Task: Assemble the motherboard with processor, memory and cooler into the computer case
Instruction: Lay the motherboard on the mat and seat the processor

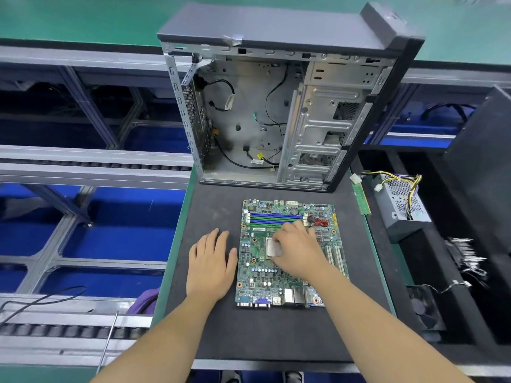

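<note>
Right hand (297, 251) pinches the processor (272, 248) by its edges over the motherboard (260, 277) socket, left hand (211, 265) flat on the bench (215, 205) just beside; light, stiff, fragile contacts, so probably edge-grip only.

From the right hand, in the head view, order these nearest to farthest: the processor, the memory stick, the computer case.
1. processor: under the right hand's fingertips, on the motherboard.
2. memory stick: right of the board, on the mat edge.
3. computer case: standing open behind the board.
</note>
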